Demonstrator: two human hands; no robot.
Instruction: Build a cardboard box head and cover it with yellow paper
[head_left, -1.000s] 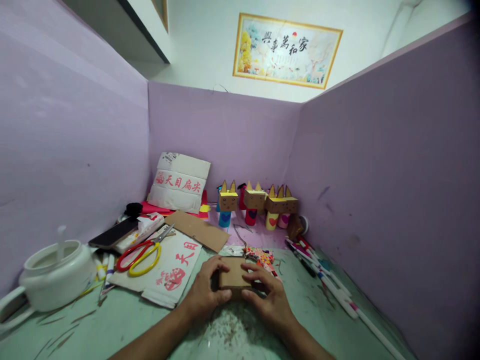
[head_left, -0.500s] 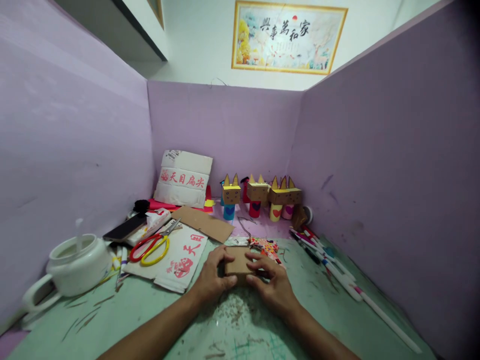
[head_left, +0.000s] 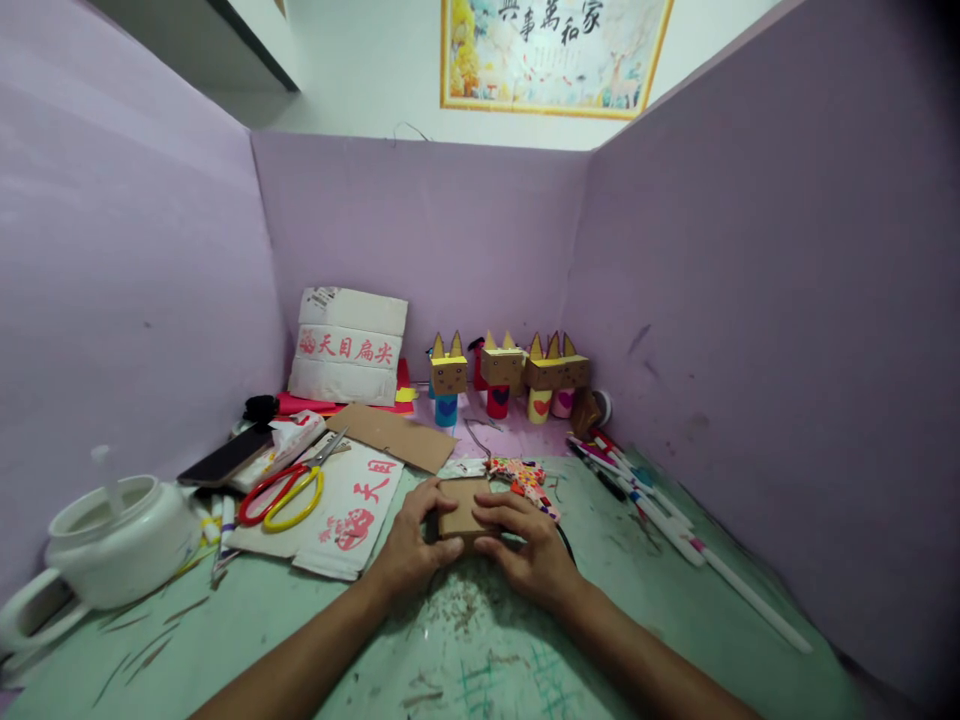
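A small brown cardboard box [head_left: 460,510] rests at the middle of the green tabletop. My left hand [head_left: 417,535] grips its left side, the thumb at the near edge and the fingers along the top. From the right, my right hand [head_left: 529,545] closes on the same box, fingers lying over its top and thumb at the front. Just behind it lies a colourful patterned piece [head_left: 519,475], partly covered by my right fingers. Red-and-yellow scissors [head_left: 289,492] lie on a flattened white carton [head_left: 337,535] to the left of my hands.
At the back stand several cardboard animal figures [head_left: 448,385] with pointed ears. A white teapot [head_left: 124,545] is at the left; several marker pens [head_left: 667,525] lie on the right. A brown cardboard sheet [head_left: 394,437] lies behind the scissors. Purple panels [head_left: 420,220] enclose the table.
The view has tilted down and shifted slightly, so everything sits a little further left and mostly higher. Both hands stay on the cardboard box with almost the same grip.
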